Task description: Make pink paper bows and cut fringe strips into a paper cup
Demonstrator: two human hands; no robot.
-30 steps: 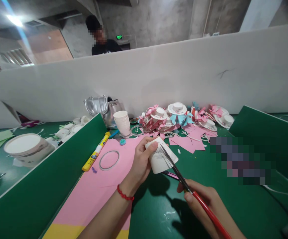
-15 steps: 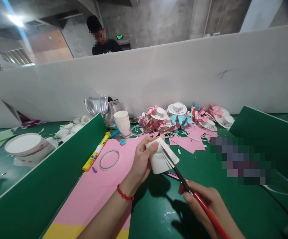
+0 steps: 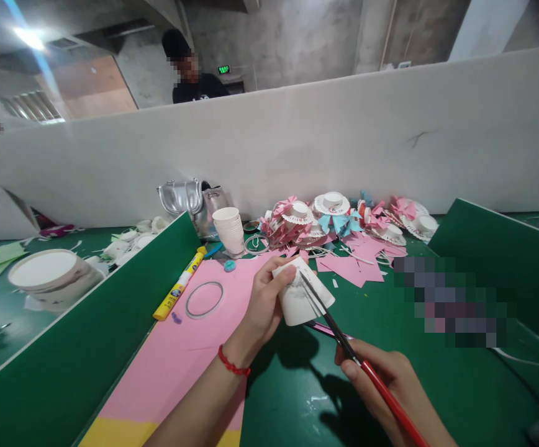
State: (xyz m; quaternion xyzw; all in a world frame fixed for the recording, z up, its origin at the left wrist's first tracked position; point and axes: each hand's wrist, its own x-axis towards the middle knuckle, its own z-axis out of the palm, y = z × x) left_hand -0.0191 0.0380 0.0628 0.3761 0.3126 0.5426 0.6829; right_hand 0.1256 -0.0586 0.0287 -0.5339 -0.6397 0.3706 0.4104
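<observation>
My left hand [image 3: 266, 297], with a red cord bracelet on the wrist, is closed round a white paper cup [image 3: 300, 310], thumb pressing on it. The cup is held tilted above the table, and a faint print shows near the thumb. In my right hand [image 3: 385, 375] is a pair of scissors [image 3: 344, 341] with dark blades and a red handle. Their blades lie against the cup, tips close to my left thumb; whether they pass through the paper I cannot tell. A thin purple-pink object [image 3: 326, 330] shows behind the blades, partly hidden.
A pink sheet [image 3: 158, 366] lies left with a tape ring [image 3: 204, 300] and yellow glue stick [image 3: 180, 282]. Stacked paper cups [image 3: 230, 233], a silver bag [image 3: 183, 197] and paper-plate crafts [image 3: 300, 214] stand behind. Green dividers [image 3: 87, 310] flank me. A person [image 3: 195, 84] is beyond the partition.
Hardly anything differs. My right hand and the scissors have shifted very slightly left; the cup stays in my left hand.
</observation>
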